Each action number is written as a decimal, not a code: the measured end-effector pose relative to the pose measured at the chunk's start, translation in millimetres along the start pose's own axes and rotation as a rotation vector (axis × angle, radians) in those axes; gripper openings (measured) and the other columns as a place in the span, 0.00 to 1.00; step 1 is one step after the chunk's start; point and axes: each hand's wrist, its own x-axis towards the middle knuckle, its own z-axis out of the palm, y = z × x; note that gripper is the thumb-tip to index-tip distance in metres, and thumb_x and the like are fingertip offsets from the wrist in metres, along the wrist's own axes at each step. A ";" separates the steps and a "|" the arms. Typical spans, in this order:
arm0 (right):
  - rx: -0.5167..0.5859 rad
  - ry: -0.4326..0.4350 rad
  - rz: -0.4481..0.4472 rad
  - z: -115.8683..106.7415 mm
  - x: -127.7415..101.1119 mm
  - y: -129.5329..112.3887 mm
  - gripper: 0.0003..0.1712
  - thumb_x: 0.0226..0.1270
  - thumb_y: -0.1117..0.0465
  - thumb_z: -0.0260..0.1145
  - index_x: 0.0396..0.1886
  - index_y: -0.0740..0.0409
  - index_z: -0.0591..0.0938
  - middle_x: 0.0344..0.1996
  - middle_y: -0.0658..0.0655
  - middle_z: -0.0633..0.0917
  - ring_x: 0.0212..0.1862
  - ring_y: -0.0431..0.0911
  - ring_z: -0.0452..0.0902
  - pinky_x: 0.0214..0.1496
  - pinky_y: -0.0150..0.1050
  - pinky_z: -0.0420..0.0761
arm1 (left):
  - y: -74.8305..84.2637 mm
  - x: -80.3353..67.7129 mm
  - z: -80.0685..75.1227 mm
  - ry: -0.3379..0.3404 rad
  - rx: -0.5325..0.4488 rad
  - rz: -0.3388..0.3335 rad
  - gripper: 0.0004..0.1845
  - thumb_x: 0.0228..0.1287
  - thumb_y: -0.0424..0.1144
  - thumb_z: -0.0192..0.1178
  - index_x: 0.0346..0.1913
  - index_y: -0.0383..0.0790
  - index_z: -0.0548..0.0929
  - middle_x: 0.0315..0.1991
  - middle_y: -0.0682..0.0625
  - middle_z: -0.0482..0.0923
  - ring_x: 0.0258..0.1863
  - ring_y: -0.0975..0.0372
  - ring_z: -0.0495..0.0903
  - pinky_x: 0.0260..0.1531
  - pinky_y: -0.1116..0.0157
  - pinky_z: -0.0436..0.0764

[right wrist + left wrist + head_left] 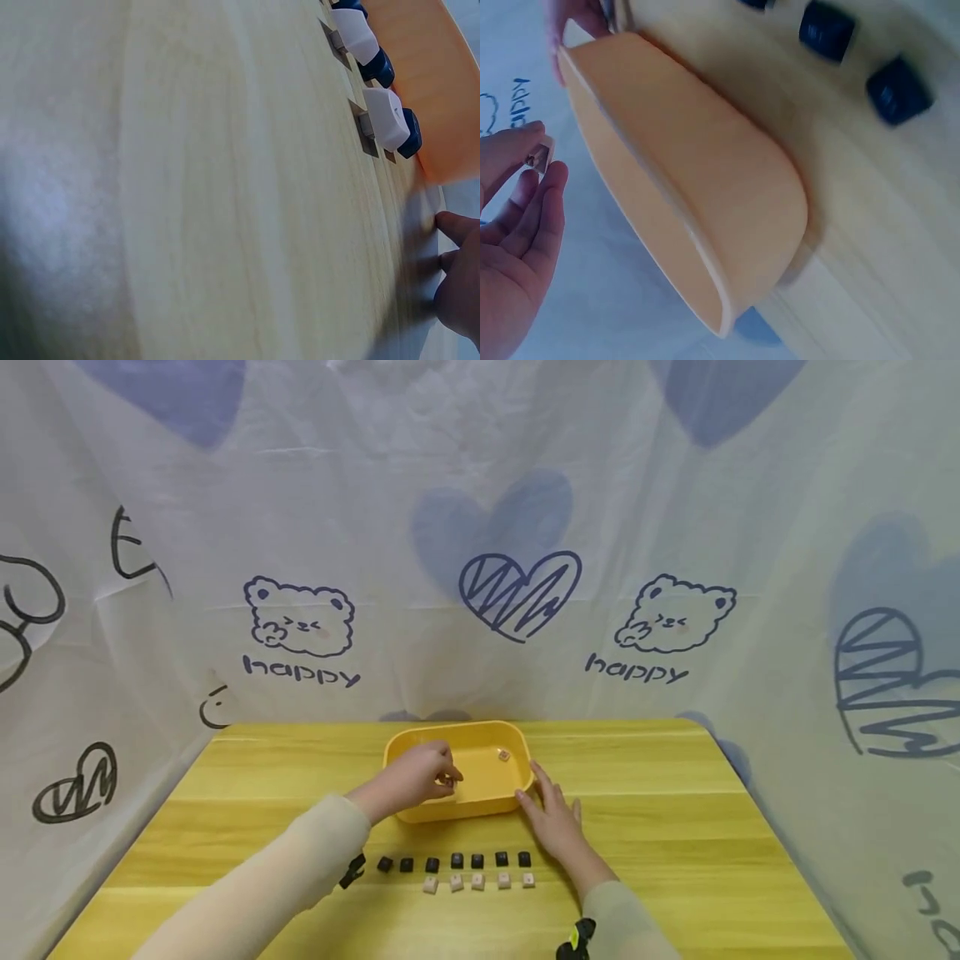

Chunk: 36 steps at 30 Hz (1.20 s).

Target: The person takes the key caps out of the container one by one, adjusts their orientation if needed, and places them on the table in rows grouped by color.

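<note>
My left hand (420,773) is over the left part of a yellow plastic bin (427,813), pinching a small pale keycap (541,155) between thumb and fingertips. Inside the bin, toward its right end, lies another pale keycap (504,755). My right hand (557,820) rests against the bin's right front corner, its fingers fairly straight along the outside and rim. In front of the bin, several black keycaps (457,860) form a row, and several white keycaps (477,882) stand in a second row nearer to me.
The bin stands near the back edge of a yellow wood-grain table (645,827). Behind and at both sides hangs a white cloth (405,643) printed with hearts and bears. Dark wrist straps (576,938) show at the sleeves.
</note>
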 end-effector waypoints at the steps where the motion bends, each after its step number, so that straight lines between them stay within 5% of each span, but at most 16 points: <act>1: 0.002 0.000 0.002 -0.2 0.1 -0.4 0.38 0.75 0.41 0.51 0.79 0.39 0.50 0.71 0.60 0.63 0.73 0.65 0.46 0.69 0.63 0.27 | 1.4 -4.1 -0.3 0.019 -0.004 0.004 0.06 0.57 0.31 0.70 0.39 0.38 0.90 0.29 0.54 0.73 0.30 0.64 0.75 0.33 0.69 0.77; 7: 0.005 0.002 0.002 0.7 0.4 -1.7 0.38 0.76 0.41 0.51 0.79 0.40 0.50 0.71 0.60 0.63 0.73 0.65 0.46 0.68 0.63 0.26 | 10.8 -33.1 1.3 0.083 -0.097 -0.048 0.07 0.58 0.32 0.69 0.40 0.38 0.90 0.31 0.55 0.77 0.33 0.63 0.78 0.36 0.67 0.79; 18: 0.011 0.002 0.005 2.4 1.4 -0.6 0.38 0.76 0.42 0.51 0.79 0.41 0.50 0.71 0.61 0.63 0.73 0.65 0.46 0.68 0.63 0.26 | 14.9 -86.1 19.3 0.068 -0.187 -0.211 0.06 0.57 0.35 0.70 0.39 0.42 0.89 0.35 0.57 0.83 0.34 0.64 0.80 0.35 0.63 0.80; 29: 0.002 0.001 0.011 1.6 0.8 -0.5 0.38 0.75 0.39 0.50 0.79 0.37 0.49 0.72 0.59 0.62 0.74 0.64 0.46 0.69 0.62 0.25 | 7.1 -112.8 45.2 0.068 -0.289 -0.254 0.06 0.54 0.30 0.70 0.37 0.35 0.89 0.32 0.52 0.85 0.31 0.61 0.82 0.32 0.65 0.81; 36: 0.000 0.007 -0.008 3.3 2.5 2.8 0.39 0.75 0.38 0.49 0.79 0.40 0.50 0.71 0.61 0.64 0.73 0.65 0.47 0.69 0.62 0.26 | 8.6 -119.4 58.3 0.074 -0.265 -0.287 0.06 0.48 0.30 0.73 0.32 0.38 0.89 0.29 0.54 0.84 0.28 0.66 0.79 0.30 0.67 0.80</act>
